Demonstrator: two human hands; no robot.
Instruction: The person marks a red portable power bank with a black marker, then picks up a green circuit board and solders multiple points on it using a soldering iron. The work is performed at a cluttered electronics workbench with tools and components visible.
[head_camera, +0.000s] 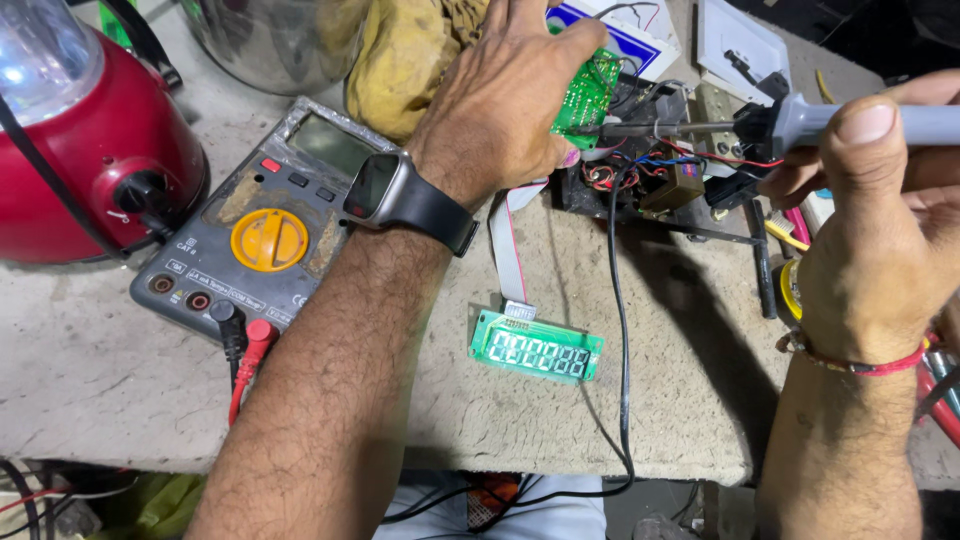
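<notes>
Bench (120, 390) front edge is seen running along the bottom of the view, w/ cables hanging below it. Open room is left only in the near-centre strip, approx. between the forearms; a green display module (537, 346) w/ lit digits lies flat there, joined by a grey ribbon cable (503, 243) up to the work area. Left side is crowded: a grey multimeter (262, 228) w/ yellow dial, red and black probe plugs seated in it, and a red lamp (75, 140) at the far-left edge. A steel pot (262, 40) and yellow cloth (400, 60) are seen behind.

Left hand (505, 90), wrist w/ a dark watch (400, 198), is clenched around a green circuit board (586, 92), held tilted above a black wired unit (650, 170) near the back edge. Right hand (880, 200), wrist w/ a red thread band, is closed on a grey soldering iron (800, 122), thumb on top; its tip is brought against the board's lower edge. Exact contact pt. cannot be told.
</notes>
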